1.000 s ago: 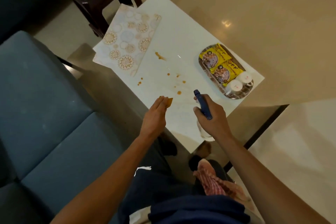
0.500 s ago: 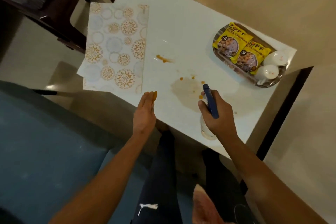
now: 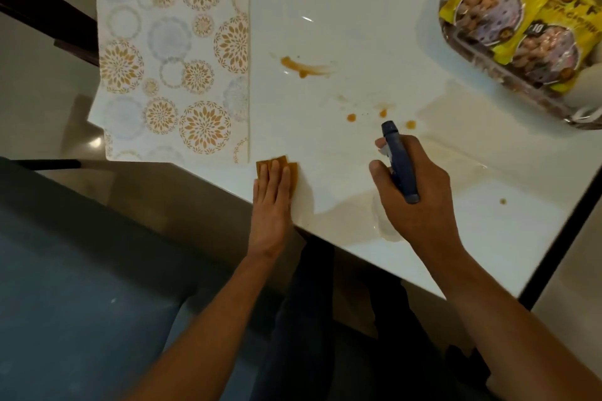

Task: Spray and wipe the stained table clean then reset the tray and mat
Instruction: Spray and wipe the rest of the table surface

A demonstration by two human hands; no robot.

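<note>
The white table point(image 3: 358, 10) carries an orange-brown smear point(image 3: 304, 68) and several small drops point(image 3: 381, 114). My right hand point(image 3: 413, 192) grips a spray bottle with a blue head point(image 3: 399, 163), nozzle pointing at the drops. My left hand point(image 3: 272, 202) lies flat with straight fingers on an orange cloth point(image 3: 277, 166) at the table's near edge. A patterned mat point(image 3: 176, 52) lies at the left, overhanging the table edge. A tray point(image 3: 482, 75) with two yellow snack packets point(image 3: 501, 6) sits at the upper right.
A blue sofa point(image 3: 81, 286) fills the lower left. A dark wooden stool point(image 3: 39, 3) stands at the far left beyond the mat. A lone drop point(image 3: 503, 201) marks the table at the right. My legs are under the table's near edge.
The camera has moved closer to the table. My left hand has come down flat with the cloth onto the table's near edge. My right hand still holds the bottle over the drops.
</note>
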